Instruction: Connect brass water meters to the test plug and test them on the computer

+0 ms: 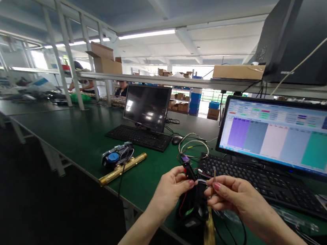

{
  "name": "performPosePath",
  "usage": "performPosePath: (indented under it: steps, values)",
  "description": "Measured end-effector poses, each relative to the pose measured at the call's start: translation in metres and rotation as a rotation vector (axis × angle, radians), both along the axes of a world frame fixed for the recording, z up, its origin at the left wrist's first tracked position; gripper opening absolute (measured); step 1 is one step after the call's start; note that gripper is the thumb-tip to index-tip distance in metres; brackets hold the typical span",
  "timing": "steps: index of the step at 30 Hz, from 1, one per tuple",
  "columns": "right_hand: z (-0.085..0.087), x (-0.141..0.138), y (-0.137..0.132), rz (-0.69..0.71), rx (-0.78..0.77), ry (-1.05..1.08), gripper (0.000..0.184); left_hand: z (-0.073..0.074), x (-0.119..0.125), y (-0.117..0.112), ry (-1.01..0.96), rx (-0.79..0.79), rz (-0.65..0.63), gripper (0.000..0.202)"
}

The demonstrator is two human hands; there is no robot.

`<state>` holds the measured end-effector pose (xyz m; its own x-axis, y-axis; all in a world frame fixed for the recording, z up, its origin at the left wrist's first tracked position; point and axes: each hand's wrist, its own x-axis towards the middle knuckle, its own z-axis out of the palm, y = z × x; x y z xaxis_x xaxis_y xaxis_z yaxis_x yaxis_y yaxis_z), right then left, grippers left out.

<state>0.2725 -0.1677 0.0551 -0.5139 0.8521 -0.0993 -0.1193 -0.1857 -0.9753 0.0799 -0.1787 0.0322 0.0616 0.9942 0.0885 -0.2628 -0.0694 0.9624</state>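
My left hand (171, 189) pinches a small black plastic part (189, 171) with a red spot on its side. My right hand (234, 193) is closed on a thin brownish stick-like piece (214, 180), whose exact kind I cannot make out. Between the hands runs a short bundle of pale wires (201, 181). Below them sits an opened black housing (192, 212) with a red wire and a green bit inside. Beside the housing a brass pipe (209, 236) points toward me.
Left on the green bench (78, 137) lies another brass pipe (124, 169) beside a device with a blue round cap (113, 157). Two monitors, one dark (148, 106) and one lit (284, 135), stand behind keyboards (257, 182). A coiled grey cable (194, 144) lies near the mouse (176, 140).
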Motion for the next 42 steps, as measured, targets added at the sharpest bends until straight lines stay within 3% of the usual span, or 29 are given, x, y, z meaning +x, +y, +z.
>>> performPosePath:
  steps: [7, 22, 42]
  values:
    - [0.004, -0.002, -0.004, -0.056, -0.054, 0.051, 0.041, 0.003, 0.003, -0.003, 0.199, -0.006, 0.03, 0.043]
    - [0.011, -0.004, -0.009, -0.016, -0.083, 0.065, 0.039, -0.004, 0.002, -0.001, 0.257, 0.017, 0.036, 0.044]
    - [0.0, -0.005, -0.004, 0.068, -0.034, 0.096, 0.029, -0.002, 0.005, -0.002, 0.214, -0.041, 0.005, 0.05]
